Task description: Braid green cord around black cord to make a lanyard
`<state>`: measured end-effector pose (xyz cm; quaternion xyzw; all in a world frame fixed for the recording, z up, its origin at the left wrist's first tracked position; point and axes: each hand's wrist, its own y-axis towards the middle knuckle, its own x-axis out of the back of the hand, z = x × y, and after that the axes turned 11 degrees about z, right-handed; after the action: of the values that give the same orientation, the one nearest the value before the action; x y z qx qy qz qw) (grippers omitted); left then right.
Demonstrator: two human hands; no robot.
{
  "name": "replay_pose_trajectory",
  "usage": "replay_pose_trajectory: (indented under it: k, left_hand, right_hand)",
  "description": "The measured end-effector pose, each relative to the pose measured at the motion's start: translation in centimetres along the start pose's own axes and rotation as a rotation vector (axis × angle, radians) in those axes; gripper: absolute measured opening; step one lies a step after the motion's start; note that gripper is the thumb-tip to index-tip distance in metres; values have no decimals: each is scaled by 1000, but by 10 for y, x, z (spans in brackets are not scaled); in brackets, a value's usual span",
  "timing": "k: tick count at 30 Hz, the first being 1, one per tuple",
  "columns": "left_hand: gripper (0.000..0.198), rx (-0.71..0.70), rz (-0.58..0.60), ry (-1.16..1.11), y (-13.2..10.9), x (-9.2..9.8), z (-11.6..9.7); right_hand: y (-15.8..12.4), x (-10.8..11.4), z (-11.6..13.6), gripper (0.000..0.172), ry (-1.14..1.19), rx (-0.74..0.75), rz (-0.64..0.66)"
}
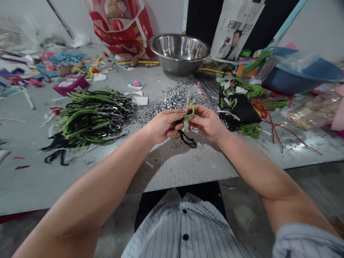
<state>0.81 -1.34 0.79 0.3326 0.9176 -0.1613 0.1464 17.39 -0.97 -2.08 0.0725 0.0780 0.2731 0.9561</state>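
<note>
Above the front part of the table, my left hand (166,125) and my right hand (205,122) meet, both with fingers closed on a green cord (191,109). The cord bends in a small loop between the fingertips. A black cord loop (188,139) hangs below my left hand. A thin light-coloured stick (187,102) pokes up at the fingertips; which hand grips it I cannot tell. Just behind the hands lies a heap of small silvery metal rings (174,98). To the left rests a bundle of green and black cords (88,114) with metal rings at its right end.
A steel bowl (179,53) stands behind the metal heap, beside a red and white bag (120,28). At right are green cord bundles (252,89), a black pouch (243,109), a blue basin (298,75) and a clear plastic bottle (314,109). A purple box (71,85) sits at left.
</note>
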Motion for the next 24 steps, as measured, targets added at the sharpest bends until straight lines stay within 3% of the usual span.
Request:
replay_pose_trajectory:
  k: [3, 8, 11, 15, 21, 24]
  left_hand:
    - [15, -9, 11, -32, 0, 2, 1]
    - [16, 5, 74, -79, -1, 2, 2]
    - [17, 28, 93, -98, -2, 1, 1]
    - [19, 2, 41, -105, -1, 1, -1]
    - [21, -3, -24, -102, 3, 4, 1]
    - [21, -5, -21, -85, 4, 5, 1]
  right_hand:
    - [-1, 1, 2, 22, 32, 39, 9]
    - [-6, 5, 5, 22, 108, -21, 231]
    - [-7, 7, 5, 19, 21, 7, 288]
    - [-6, 9, 9, 21, -204, 36, 241]
    - [-5, 8, 12, 27, -615, -47, 63]
    - [-3, 10, 11, 29, -738, -88, 41]
